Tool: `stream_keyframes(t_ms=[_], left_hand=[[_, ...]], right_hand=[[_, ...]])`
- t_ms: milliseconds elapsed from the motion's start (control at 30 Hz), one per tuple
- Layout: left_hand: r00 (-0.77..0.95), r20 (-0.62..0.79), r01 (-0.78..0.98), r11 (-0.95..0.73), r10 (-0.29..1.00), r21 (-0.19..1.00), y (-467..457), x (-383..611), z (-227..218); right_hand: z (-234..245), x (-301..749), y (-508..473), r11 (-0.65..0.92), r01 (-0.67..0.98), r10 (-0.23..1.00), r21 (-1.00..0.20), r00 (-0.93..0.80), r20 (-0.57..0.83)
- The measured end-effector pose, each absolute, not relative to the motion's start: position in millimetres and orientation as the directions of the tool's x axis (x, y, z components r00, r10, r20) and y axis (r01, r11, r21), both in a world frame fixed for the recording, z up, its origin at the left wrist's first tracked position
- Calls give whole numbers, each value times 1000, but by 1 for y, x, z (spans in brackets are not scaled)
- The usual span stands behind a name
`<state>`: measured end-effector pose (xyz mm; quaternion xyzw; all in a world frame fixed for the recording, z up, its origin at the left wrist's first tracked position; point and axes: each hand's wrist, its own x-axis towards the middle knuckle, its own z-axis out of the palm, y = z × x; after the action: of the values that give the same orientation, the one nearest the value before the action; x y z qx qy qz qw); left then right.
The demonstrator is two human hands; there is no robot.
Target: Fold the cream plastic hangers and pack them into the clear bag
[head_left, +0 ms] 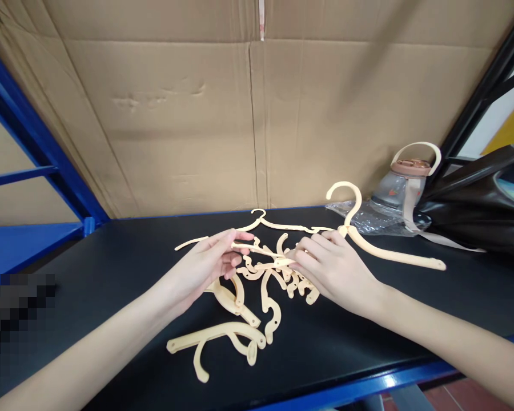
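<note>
My right hand (332, 265) is closed on a cream plastic hanger (394, 251). The hanger's hook rises above that hand and one arm extends to the right. My left hand (212, 265) pinches the end of a slim cream hanger arm (257, 249). This arm's other end meets the pieces at my right fingertips; whether they are joined is hidden. Under and between both hands lies a pile of loose cream hanger parts (272, 319). Closer to me rest a straight part with a curved hook (214, 334) and a folded part (231, 299).
Behind my hands another hanger (282, 226) lies spread on the black tabletop (124, 268). At the back right are clear plastic wrap (364, 220), a bottle with a strap (400, 182) and a black bag (462, 194). Cardboard (175, 114) stands behind, with blue frame posts (34, 125) left.
</note>
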<state>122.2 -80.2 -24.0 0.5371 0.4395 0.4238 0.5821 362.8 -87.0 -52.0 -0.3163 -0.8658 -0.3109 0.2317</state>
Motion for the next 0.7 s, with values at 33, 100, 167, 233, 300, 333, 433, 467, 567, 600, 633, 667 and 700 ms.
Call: stream_keyframes(t_ms=[33, 100, 167, 233, 300, 333, 433, 467, 567, 600, 633, 667, 700], left_hand=[[234, -9, -40, 19, 972, 999, -81, 123, -23], [192, 79, -84, -64, 978, 994, -82, 122, -20], [135, 152, -132, -134, 979, 982, -82, 121, -15], [86, 196, -165, -180, 977, 970, -82, 119, -11], [66, 225, -183, -210, 972, 960, -82, 117, -6], [73, 231, -182, -215, 970, 960, -82, 117, -3], [173, 192, -82, -181, 966, 980, -85, 116, 2], [214, 165, -6, -168, 963, 986, -87, 116, 3], [294, 166, 294, -254, 941, 922, -94, 117, 0], [314, 194, 380, -310, 929, 872, -96, 118, -2], [340, 219, 444, -361, 915, 820, -98, 119, -4], [368, 229, 489, -397, 901, 776, -100, 120, -7], [400, 220, 523, -419, 890, 743, -102, 121, -10]], right_hand=[[-53, 363, -87, 607, 691, 408, 392, -694, 593], [-54, 364, -87, 606, 693, 416, 390, -694, 587], [-54, 364, -87, 606, 693, 418, 390, -695, 585], [-54, 364, -86, 609, 688, 415, 394, -700, 582], [-54, 364, -85, 613, 683, 408, 397, -704, 580], [-54, 364, -85, 616, 680, 404, 398, -707, 581], [-53, 363, -85, 625, 671, 393, 398, -712, 582], [-53, 363, -85, 628, 669, 391, 397, -713, 582], [-53, 363, -87, 650, 661, 393, 375, -715, 578], [-53, 363, -88, 668, 654, 399, 355, -717, 571], [-53, 363, -89, 692, 643, 405, 327, -722, 561], [-53, 363, -90, 719, 629, 410, 297, -728, 550], [-53, 363, -91, 744, 612, 411, 268, -736, 538]])
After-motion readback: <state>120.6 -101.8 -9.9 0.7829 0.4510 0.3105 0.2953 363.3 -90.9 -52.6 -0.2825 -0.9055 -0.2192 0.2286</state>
